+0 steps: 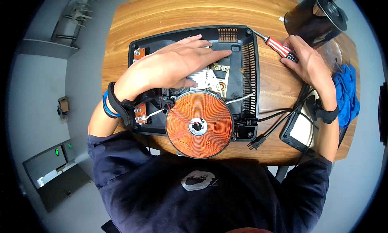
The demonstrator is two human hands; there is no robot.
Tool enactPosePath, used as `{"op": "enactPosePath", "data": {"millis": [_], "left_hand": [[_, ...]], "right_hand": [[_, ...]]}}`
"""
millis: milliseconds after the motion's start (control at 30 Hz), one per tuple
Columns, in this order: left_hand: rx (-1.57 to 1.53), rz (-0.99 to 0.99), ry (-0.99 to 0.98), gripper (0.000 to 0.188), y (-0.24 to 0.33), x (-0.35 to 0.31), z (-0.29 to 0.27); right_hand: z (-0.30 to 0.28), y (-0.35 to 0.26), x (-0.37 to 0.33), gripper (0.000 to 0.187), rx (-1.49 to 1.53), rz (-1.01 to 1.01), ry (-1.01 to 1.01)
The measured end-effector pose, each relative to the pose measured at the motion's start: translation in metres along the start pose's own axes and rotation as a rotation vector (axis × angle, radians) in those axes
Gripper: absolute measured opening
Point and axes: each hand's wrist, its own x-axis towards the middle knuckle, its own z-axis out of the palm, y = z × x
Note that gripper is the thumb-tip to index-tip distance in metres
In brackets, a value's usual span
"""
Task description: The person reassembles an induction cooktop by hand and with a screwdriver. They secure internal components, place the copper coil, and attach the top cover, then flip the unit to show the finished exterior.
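My left hand (pixel 178 63) lies palm down across the open black housing (pixel 133 87) of an induction cooker, its fingers stretched out. Beneath it are a silvery heat sink (pixel 199 78) and a circuit board (pixel 221 77), both partly covered by the hand. With its thumb and fingers closed, my right hand (pixel 305 59) holds the back end of a screwdriver (pixel 279 47) with a red and white striped handle. Its shaft reaches toward the housing's far right corner. A round copper coil (pixel 200 123) rests over the housing's near edge, joined by thin wires.
A dark cylindrical container (pixel 315 20) stands at the far right of the wooden table (pixel 182 10). Blue cloth (pixel 346 95) lies at the right edge. Nearer are a black-framed panel (pixel 299 130) and a black power cord with its plug (pixel 256 144). Small orange boards (pixel 140 111) sit inside the housing's left side.
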Motion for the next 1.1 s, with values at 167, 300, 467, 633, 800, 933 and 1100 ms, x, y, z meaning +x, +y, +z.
{"op": "enactPosePath", "data": {"millis": [167, 300, 467, 633, 800, 933, 1100], "left_hand": [[0.026, 0.003, -0.037, 0.114, 0.009, 0.006, -0.008], [0.013, -0.003, -0.018, 0.113, 0.01, 0.005, -0.009], [0.011, -0.019, 0.013, 0.113, -0.003, 0.003, -0.001], [0.023, 0.004, 0.015, 0.113, -0.006, 0.009, -0.008], [0.05, 0.041, 0.089, 0.107, -0.018, 0.017, -0.006], [0.087, 0.057, 0.074, 0.11, -0.022, 0.024, -0.008], [0.042, -0.004, 0.078, 0.112, -0.019, 0.023, -0.009]], "right_hand": [[0.005, 0.008, -0.003, 0.04, -0.01, -0.032, 0.008], [0.006, 0.009, -0.004, 0.041, -0.002, -0.045, 0.017], [0.005, 0.009, -0.005, 0.041, 0.033, -0.032, -0.003], [0.008, 0.01, -0.006, 0.04, 0.034, -0.052, 0.008], [0.009, 0.011, -0.005, 0.042, 0.05, -0.038, 0.013], [0.01, 0.011, -0.005, 0.042, 0.039, -0.026, 0.003], [0.006, 0.007, -0.005, 0.043, 0.025, -0.052, 0.016]]}}
